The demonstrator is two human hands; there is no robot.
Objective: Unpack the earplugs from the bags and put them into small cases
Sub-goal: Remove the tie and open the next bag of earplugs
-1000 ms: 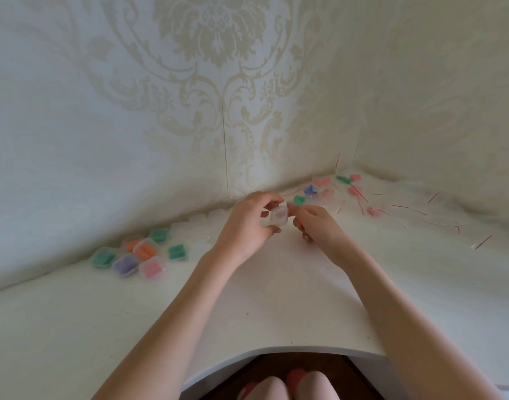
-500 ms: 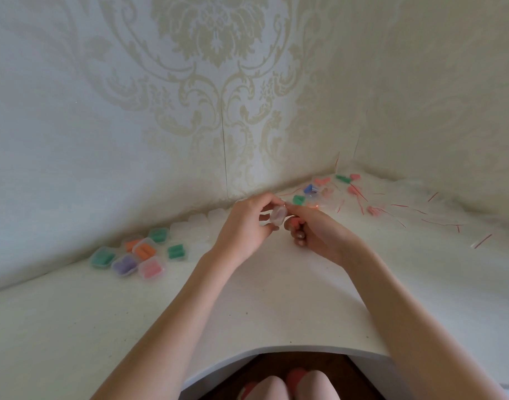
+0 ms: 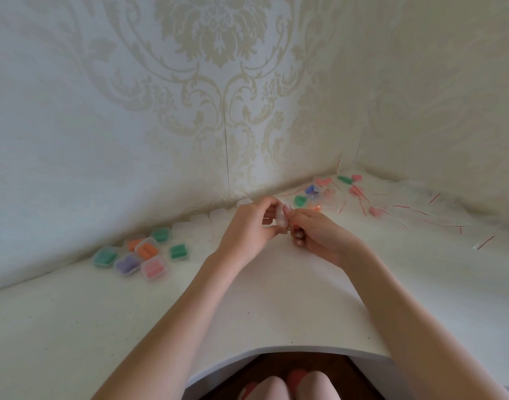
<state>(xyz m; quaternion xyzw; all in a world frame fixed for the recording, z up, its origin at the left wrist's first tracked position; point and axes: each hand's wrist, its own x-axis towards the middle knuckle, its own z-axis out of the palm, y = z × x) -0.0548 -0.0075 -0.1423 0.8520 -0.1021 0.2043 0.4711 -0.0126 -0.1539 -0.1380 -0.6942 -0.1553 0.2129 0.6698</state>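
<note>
My left hand point(image 3: 247, 226) and my right hand point(image 3: 316, 232) meet above the middle of the white table point(image 3: 276, 298). Between their fingertips they pinch a small clear case point(image 3: 282, 217), held edge-on. Whether anything is inside it cannot be told. Several filled cases point(image 3: 145, 251) with green, orange, purple and pink earplugs lie at the left near the wall. Small bags with earplugs point(image 3: 311, 189) in blue, green and pink lie at the back right corner.
A row of empty clear cases point(image 3: 201, 222) runs along the wall behind my left hand. Opened bags with red strips point(image 3: 432, 220) are scattered over the right side of the table. The table's front edge curves in above my knees point(image 3: 293, 388).
My right hand has turned palm-up with its fingers curled under the case. The case has tipped from flat-on to edge-on between both hands.
</note>
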